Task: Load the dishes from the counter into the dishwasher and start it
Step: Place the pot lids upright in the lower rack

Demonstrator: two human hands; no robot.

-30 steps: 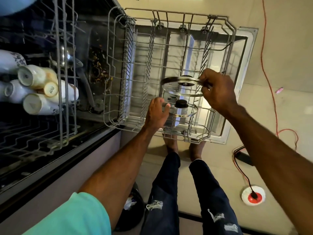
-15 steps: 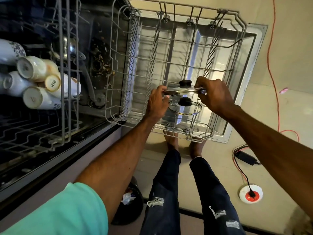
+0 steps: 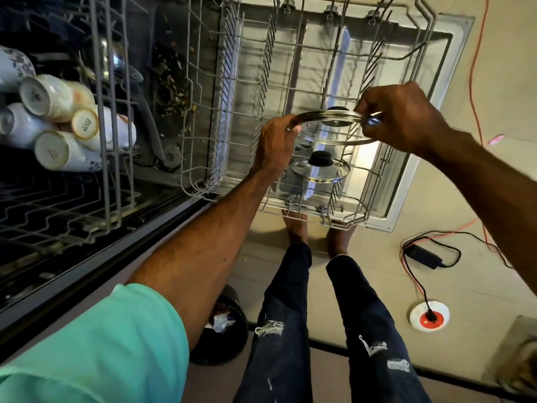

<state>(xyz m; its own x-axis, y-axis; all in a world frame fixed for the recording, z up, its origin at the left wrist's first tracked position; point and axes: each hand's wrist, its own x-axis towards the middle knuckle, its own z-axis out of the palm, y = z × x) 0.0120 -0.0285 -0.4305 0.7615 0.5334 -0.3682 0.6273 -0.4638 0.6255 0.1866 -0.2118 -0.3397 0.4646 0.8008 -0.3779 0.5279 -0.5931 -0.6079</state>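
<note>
Loading in progress, head view, the only one.

- Both hands are clamped on one large glass lid (image 3: pixel 331 136). Left hand (image 3: pixel 276 141) has its fingers curled over the rim's left edge; right hand (image 3: pixel 404 117) pinches the right edge.
- The lid is held in the air over the near end of the pulled-out lower rack (image 3: pixel 229 82), tipped so its underside faces the camera and its knob points away. It appears not yet seated in the tines.
- Just below it a smaller glass lid (image 3: pixel 319 170) with a black knob already sits in the rack. The rest of that rack shows only bare wire.
- The upper rack (image 3: pixel 110 117) on the left carries several ceramic cups (image 3: pixel 49 96) lying on their sides.
- Dishwasher door (image 3: pixel 456 48) is down flat under the lower rack.

Judgement: partway through. Cups and one lid are loaded; the second lid is at the placing step. The counter is out of view, so what remains there cannot be told. Left to do at least: seat this lid, slide the racks in, shut the door, start the machine.
</note>
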